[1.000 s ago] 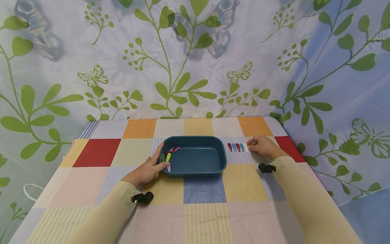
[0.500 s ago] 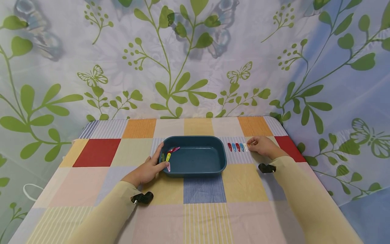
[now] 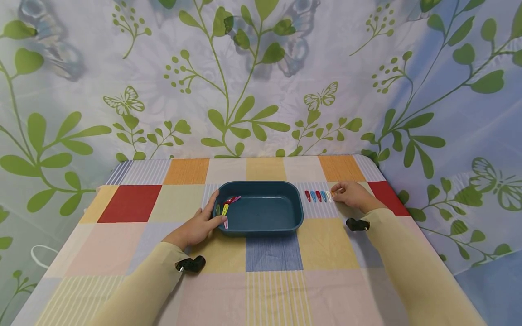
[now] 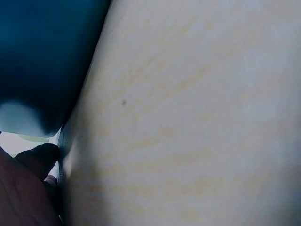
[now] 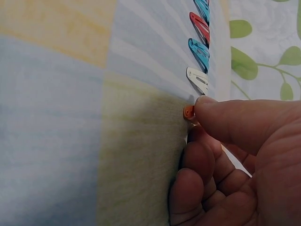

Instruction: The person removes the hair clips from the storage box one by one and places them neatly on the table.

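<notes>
My right hand (image 3: 351, 196) pinches an orange snap hair clip (image 5: 188, 112) between thumb and fingertips, low over the cloth. Beside it, at the end of a row, lies a white hair clip (image 5: 196, 79); blue and red clips (image 3: 318, 196) continue the row leftwards. My left hand (image 3: 198, 226) holds the left end of a dark blue plastic tray (image 3: 261, 233), its thumb over the rim. Inside that end of the tray lie several more clips, among them a yellow hair clip (image 3: 225, 209) and a red hair clip (image 3: 232, 200). The thumb partly covers a pink one.
A patchwork tablecloth (image 3: 277, 294) covers the table. Behind and to the right hang curtains (image 3: 261, 81) printed with green leaves. A white cable (image 3: 41, 256) loops beside the table's left edge. Each sleeve has a black wrist camera (image 3: 358, 224) at the cuff.
Almost nothing differs. Both hands stay in place, the left at the tray and the right with the orange hair clip at the row's end.
</notes>
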Demonstrator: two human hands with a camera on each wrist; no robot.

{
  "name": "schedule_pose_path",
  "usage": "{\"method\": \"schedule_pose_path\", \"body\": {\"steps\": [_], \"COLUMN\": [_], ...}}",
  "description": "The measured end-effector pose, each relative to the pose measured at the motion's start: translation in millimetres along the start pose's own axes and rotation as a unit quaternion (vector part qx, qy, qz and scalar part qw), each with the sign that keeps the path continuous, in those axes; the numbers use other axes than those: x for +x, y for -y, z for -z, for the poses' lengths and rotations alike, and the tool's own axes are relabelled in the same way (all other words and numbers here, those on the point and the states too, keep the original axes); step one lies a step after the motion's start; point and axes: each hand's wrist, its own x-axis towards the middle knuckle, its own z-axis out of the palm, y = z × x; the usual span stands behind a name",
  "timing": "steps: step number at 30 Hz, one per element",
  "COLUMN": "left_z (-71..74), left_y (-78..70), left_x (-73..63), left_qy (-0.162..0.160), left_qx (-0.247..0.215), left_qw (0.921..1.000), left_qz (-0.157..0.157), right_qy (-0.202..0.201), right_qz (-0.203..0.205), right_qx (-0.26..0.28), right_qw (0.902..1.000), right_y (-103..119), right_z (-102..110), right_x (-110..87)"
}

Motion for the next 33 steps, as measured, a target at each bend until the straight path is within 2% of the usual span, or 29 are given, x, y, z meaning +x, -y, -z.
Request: {"method": "schedule_pose_path", "body": {"steps": [11, 33], "left_z": [0.3, 0.4], "left_y": [0.4, -2.3], "left_x": [0.8, -0.8], "left_qy": [0.001, 0.002], "left_qx": [-0.003, -0.004], "left_qw": [1.0, 0.9999], "left_qz": [-0.006, 0.011], "right_qy": [0.003, 0.002], "right_qz": [-0.011, -0.016], "right_qx": [0.001, 0.002], "right_qw": [0.9999, 0.9999], "right_y": [-0.3, 1.5], "right_z": [0.5, -0.2], "right_x": [0.1, -0.9]}}
